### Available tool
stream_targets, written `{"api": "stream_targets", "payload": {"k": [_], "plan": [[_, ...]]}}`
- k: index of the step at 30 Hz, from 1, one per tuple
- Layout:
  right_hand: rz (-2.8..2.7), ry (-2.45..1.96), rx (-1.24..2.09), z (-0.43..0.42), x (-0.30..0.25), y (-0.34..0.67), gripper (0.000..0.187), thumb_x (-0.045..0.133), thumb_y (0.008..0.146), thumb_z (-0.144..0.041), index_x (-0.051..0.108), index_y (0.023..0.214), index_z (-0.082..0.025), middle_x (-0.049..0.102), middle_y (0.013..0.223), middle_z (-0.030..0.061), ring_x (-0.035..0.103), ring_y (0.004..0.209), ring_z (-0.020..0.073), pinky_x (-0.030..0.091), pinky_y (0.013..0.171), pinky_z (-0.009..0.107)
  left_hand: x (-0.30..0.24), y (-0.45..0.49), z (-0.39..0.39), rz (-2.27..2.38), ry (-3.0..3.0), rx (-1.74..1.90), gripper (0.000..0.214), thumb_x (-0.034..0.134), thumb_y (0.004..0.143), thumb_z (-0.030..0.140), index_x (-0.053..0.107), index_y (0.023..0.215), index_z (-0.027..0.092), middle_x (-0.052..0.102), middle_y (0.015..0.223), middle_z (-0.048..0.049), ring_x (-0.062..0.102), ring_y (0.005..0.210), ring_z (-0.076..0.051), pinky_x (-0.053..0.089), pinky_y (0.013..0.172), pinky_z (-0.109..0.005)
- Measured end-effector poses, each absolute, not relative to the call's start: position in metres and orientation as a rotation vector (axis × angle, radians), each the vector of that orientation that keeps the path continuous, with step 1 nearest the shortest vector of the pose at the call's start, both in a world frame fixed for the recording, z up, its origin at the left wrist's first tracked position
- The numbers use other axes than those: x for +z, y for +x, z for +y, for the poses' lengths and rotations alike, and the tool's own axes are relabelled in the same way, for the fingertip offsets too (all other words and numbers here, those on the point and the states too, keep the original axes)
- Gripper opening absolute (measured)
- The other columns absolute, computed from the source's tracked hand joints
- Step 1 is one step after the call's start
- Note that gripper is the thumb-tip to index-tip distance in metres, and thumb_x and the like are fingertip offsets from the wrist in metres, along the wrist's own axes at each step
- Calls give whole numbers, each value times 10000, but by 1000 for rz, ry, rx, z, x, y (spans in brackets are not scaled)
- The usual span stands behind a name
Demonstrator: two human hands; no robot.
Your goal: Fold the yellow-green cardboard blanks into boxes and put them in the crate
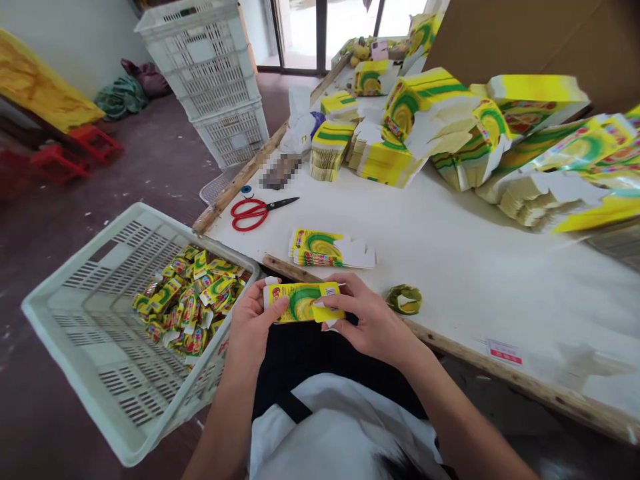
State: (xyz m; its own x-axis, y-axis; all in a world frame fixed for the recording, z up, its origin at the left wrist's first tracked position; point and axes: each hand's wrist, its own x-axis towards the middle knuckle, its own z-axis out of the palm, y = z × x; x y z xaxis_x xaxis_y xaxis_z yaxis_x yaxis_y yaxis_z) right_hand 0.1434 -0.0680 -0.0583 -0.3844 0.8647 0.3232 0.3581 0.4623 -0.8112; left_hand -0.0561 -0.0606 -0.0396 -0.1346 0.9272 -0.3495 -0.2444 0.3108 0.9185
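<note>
Between my two hands, just in front of the table's near edge, is a small yellow and green printed carton (303,303). My left hand (256,319) grips its left end, thumb on the printed face. At the right end, my right hand (363,317) has its fingers on the yellow flap with a barcode. Beyond them on the white table (440,267) lies a short stack of flat cartons (327,249) with white tabs pointing right. A green ring-shaped band (404,300) sits right of my right hand.
A white plastic crate (135,400) on the left holds many small cartons (195,297). Red-handled scissors (257,212) lie near the table's left edge. Bundles of flat cartons (390,153) line the back. Stacked crates (215,80) and red stools (95,141) stand on the floor.
</note>
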Motion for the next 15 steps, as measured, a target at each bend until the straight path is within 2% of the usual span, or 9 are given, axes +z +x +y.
{"api": "stream_targets", "payload": {"k": [2, 6, 9, 12, 13, 15], "plan": [[-1916, -1037, 859, -67, -59, 144, 257, 626, 809, -126, 603, 1042, -232, 491, 1227, 115, 590, 1068, 238, 540, 887, 414, -39, -55, -59, 1283, 694, 1156, 540, 872, 512, 312, 606, 954, 156, 731, 769, -20, 698, 664, -181, 585, 667, -309], [-1690, -1108, 859, -68, -62, 134, 438, 691, 759, -161, 475, 1132, -234, 523, 1203, 117, 552, 1137, 263, 501, 946, 446, -40, -49, -59, 1232, 737, 1066, 481, 847, 566, 333, 616, 950, 158, 726, 761, -17, 705, 698, -186, 585, 706, -314], [-1657, -1142, 831, -69, -62, 125, 526, 703, 754, -182, 436, 1205, -229, 518, 1243, 132, 516, 1204, 280, 451, 1011, 478, -43, -50, -60, 1244, 781, 1084, 451, 819, 605, 359, 616, 959, 168, 718, 762, -7, 695, 698, -172, 579, 699, -302], [-1701, -1139, 903, -64, -59, 126, 749, 754, 716, -238, 354, 1349, -231, 485, 1337, 148, 533, 1205, 285, 456, 1012, 477, -40, -70, -60, 1424, 885, 1227, 415, 805, 624, 375, 625, 944, 181, 699, 775, 13, 661, 662, -139, 560, 661, -269], [-1700, -1147, 913, -60, -58, 128, 776, 755, 716, -250, 341, 1372, -234, 495, 1340, 145, 562, 1171, 279, 467, 999, 472, -38, -83, -59, 1545, 931, 1316, 398, 800, 633, 378, 628, 938, 187, 686, 780, 23, 644, 657, -128, 549, 656, -259], [-1685, -1234, 839, -46, -57, 135, 652, 694, 758, -206, 401, 1340, -230, 568, 1267, 124, 606, 1098, 262, 477, 977, 467, -32, -114, -59, 1888, 1001, 1573, 359, 780, 665, 394, 627, 926, 201, 651, 797, 34, 612, 688, -124, 526, 669, -256]]}}
